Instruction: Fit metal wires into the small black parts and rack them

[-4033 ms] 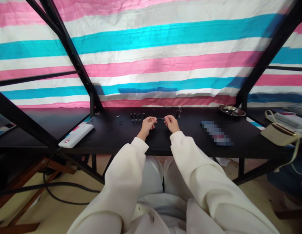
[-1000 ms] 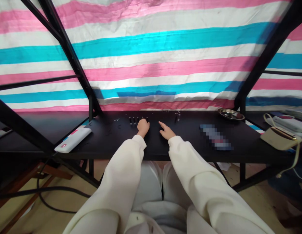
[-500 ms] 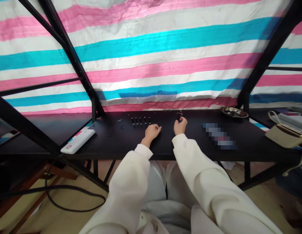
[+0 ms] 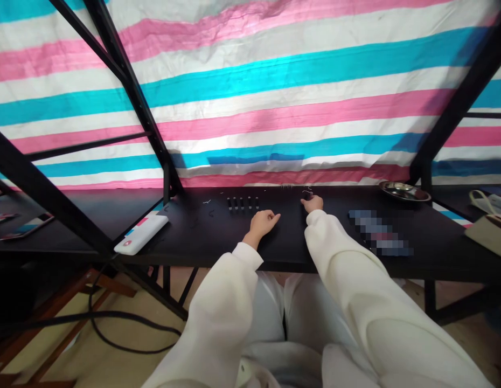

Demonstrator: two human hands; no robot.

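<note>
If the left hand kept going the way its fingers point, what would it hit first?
Most likely the person's right hand, or its white sleeve cuff; depth is hard to judge here.

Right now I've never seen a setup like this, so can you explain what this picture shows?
This is one camera worn on a person's head, looking down at their own bare hands in white sleeves. They sit at a black table. The left hand rests loosely curled and looks empty. The right hand lies near thin wire bits; whether it holds anything is too small to tell. A row of small black upright pieces stands beyond the left hand, with a metal dish far right and a white rectangular block far left. A striped tarp hangs behind.
</note>
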